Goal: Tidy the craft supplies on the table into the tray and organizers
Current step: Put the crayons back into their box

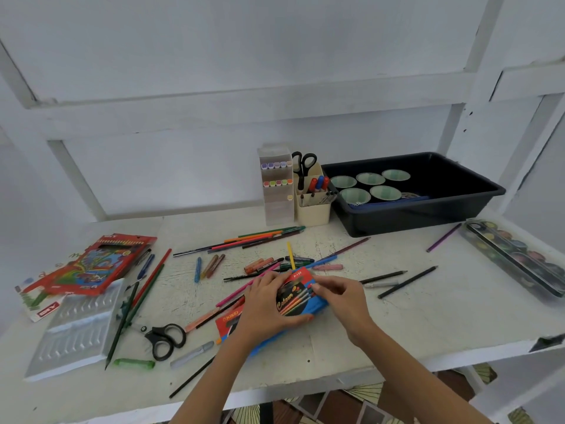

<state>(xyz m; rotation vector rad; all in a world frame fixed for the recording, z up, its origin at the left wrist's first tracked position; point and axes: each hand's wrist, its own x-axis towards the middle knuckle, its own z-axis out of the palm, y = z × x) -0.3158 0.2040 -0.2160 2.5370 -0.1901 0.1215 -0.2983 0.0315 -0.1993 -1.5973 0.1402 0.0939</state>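
At the table [397, 325] front, the left hand [269, 304] is curling around the red-and-blue pencil box [294, 298] while the right hand [339, 296] is pinching its right edge, loose pencils [266, 237] lying around

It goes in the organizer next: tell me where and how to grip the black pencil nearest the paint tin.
Pinch the black pencil at mid-shaft, coming straight down from above with fingers across its length. It lies flat and diagonal on the table, its middle clear of neighbours, so it should lift level there.
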